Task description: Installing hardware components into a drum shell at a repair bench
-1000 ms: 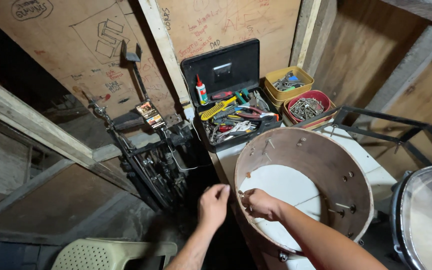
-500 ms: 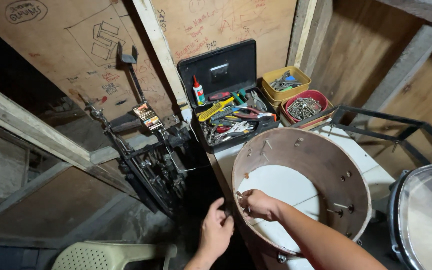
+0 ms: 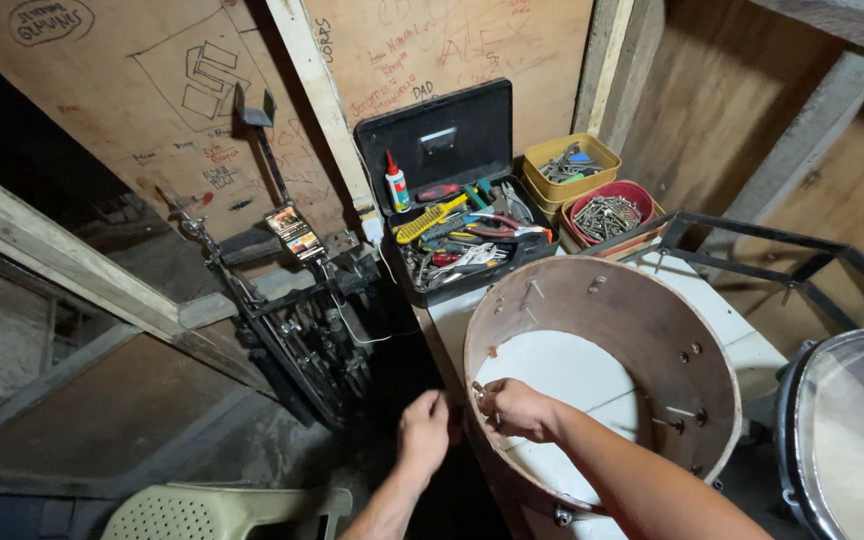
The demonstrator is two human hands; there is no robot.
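Since the previous frame our left hand is closing into a loose fist outside the drum shell. Our right hand is staying curled over the near rim, pinching small hardware. The shell is lying on the white table; dark open space to its left.

We see a white surface carrying a wooden drum shell, a black toolbox and two screw-filled tubs at upper right
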